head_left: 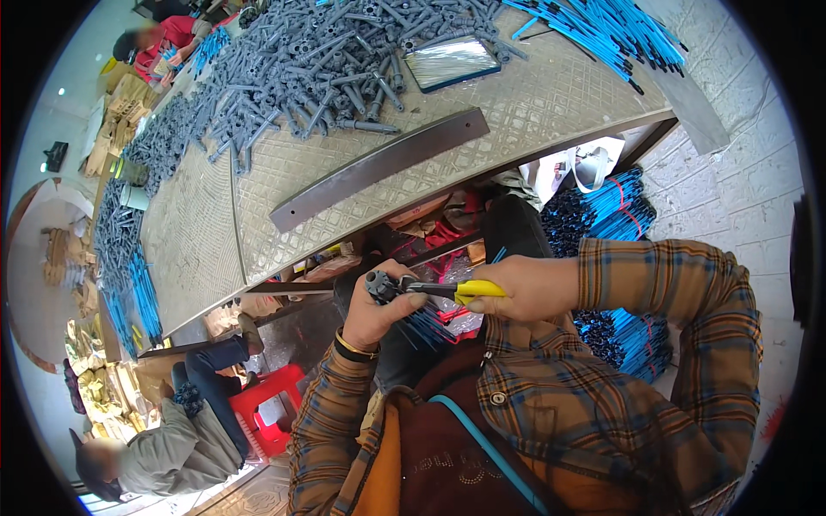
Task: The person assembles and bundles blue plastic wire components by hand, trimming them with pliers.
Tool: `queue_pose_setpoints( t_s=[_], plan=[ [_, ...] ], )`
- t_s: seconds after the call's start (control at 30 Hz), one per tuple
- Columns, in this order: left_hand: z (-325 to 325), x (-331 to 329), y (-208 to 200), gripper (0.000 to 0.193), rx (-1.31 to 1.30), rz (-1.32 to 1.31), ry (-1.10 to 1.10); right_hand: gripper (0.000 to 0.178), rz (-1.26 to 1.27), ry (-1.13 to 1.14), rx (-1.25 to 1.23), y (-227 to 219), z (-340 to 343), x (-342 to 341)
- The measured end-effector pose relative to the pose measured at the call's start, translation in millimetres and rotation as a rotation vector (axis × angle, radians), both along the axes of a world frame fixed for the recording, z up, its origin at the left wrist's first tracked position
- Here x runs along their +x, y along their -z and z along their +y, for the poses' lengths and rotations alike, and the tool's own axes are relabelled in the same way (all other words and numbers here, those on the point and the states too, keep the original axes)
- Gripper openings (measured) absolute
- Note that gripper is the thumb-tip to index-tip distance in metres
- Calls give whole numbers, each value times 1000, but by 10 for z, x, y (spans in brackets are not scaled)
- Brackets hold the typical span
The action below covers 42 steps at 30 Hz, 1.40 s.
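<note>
My right hand [532,288] is wrapped round the yellow handles of a pair of pliers [475,291], whose dark jaws point left. My left hand [372,316] grips a grey plastic fitting [379,284], its thumb lying by the jaws of the pliers. The jaws meet or overlap the fitting's right side; I cannot tell exactly what they pinch. Below the hands, over my lap, thin blue rods [423,328] fan out, partly hidden by the left hand.
Grey plastic fittings [310,64] heap the table [194,215]. A dark metal bar [379,168] lies along its near edge, with a tray [452,64] of clear strips beyond. Blue rods [611,39] stick out far right; bundles [624,206] stand below. Two people sit left, near a red stool [271,421].
</note>
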<state>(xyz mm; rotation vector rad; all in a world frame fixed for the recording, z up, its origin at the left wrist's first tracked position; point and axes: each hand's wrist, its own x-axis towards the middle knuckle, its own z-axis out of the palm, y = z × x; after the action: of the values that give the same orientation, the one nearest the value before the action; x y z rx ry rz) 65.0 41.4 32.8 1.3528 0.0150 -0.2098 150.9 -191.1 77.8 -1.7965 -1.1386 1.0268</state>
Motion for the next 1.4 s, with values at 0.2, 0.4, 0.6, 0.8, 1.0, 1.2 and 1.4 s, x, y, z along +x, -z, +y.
queue_pose_setpoints(
  t_s=[0.2,0.4,0.6,0.8,1.0,1.2,1.4],
  plan=[
    [-48,15,-32,24,154,-12,-98,33,-163,-88,-183,-258,145,186],
    [-86,39,-16,29,180,-93,-224,35,-478,-137,-309,-353,198,194],
    [89,-3,-39,31,125,-40,-205,35,-555,-62,-156,-316,88,308],
    [562,-239,151,29,-71,-164,-494,30,-758,447,-89,-320,-529,903],
    [609,-319,224,27,-182,-158,-629,27,-1341,638,-229,-319,-1086,1363],
    [945,-388,523,27,-331,-131,-664,50,261,34,1129,-1197,-556,451],
    [917,-146,493,24,-445,-17,-536,54,444,-298,1384,-1670,-414,-282]
  ],
)
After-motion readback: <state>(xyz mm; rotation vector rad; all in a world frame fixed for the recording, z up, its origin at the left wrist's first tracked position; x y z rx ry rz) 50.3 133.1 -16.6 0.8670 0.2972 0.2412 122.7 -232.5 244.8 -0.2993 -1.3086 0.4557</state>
